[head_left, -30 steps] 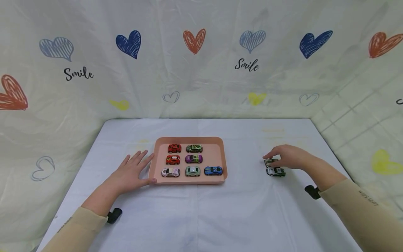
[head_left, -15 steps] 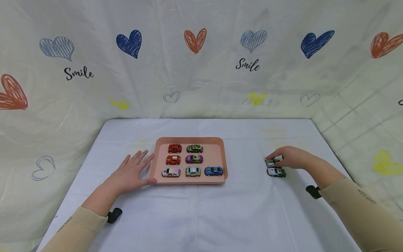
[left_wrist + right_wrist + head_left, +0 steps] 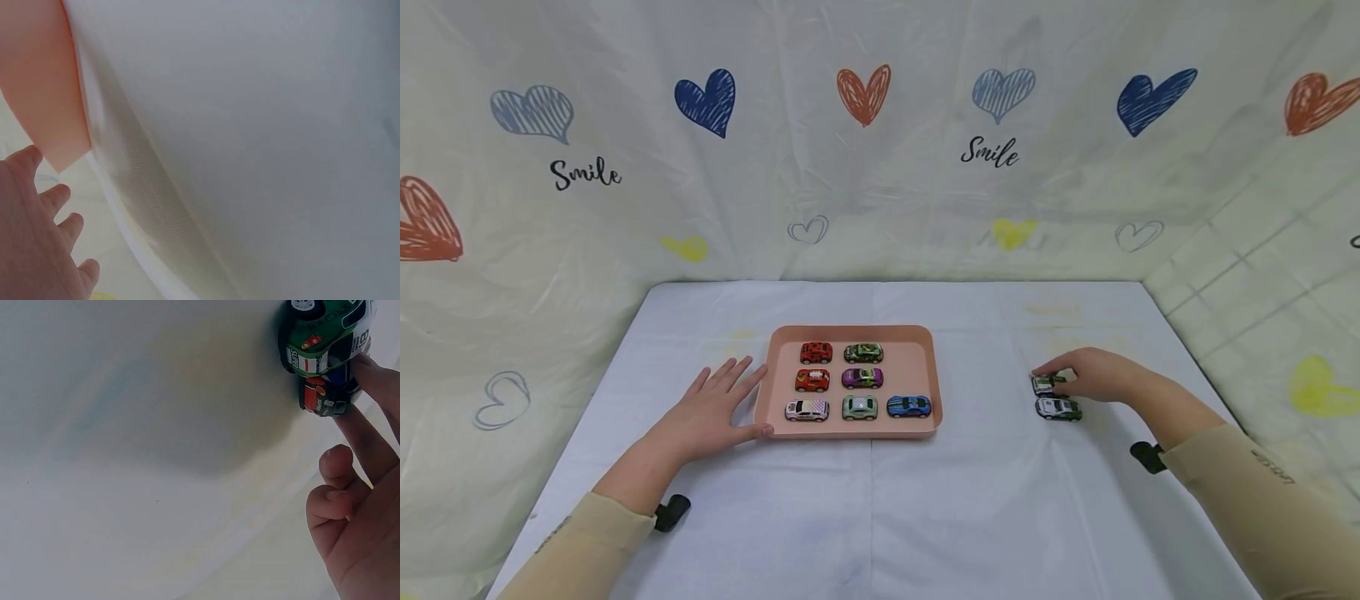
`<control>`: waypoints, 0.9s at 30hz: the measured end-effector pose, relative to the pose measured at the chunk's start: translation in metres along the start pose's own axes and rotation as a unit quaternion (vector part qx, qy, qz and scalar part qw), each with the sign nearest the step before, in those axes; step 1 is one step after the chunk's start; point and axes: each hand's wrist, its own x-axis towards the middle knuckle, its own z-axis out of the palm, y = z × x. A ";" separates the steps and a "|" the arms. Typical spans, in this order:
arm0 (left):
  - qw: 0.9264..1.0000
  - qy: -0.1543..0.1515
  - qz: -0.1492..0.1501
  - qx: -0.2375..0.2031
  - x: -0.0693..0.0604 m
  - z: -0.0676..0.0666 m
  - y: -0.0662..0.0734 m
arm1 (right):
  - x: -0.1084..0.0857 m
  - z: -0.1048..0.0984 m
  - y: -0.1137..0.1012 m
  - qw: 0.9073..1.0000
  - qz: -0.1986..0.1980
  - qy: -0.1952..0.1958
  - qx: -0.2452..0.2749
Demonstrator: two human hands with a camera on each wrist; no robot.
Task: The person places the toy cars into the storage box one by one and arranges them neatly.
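My left hand point(image 3: 707, 421) has its fingers spread against the left side of the pink tray point(image 3: 850, 434), the thumb at its front left corner. In the left wrist view the fingers are beside the tray's wall point(image 3: 47, 81). Over on the right, my right hand point(image 3: 1093, 375) pinches the farther of two toy cars point(image 3: 1045, 385) between thumb and index finger; that car rests on the table, partly covered by the fingers. Right in front of it stands a white and dark green toy car point(image 3: 1058, 408). The right wrist view shows the held car's red and dark end point(image 3: 325, 397).
Toy cars stand in rows inside the tray: two red ones at the left, a camouflage car point(image 3: 863, 353), a purple car point(image 3: 862, 377), a white, a pale green and a blue car point(image 3: 908, 406). White cloth covers the table point(image 3: 970, 508); a heart-printed curtain hangs behind.
My right hand has shifted slightly right, and more of the far toy car shows under its fingers. The left hand, the tray and its cars have stayed put.
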 end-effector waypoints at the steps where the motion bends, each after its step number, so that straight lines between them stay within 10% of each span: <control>1: 1.000 -0.003 -0.002 0.000 0.000 0.000 0.000 | 0.000 0.000 0.000 1.000 0.000 0.000 0.002; 27: 1.000 -0.013 -0.009 0.001 0.005 0.009 -0.007 | 0.013 -0.011 0.002 0.996 -0.005 0.000 0.092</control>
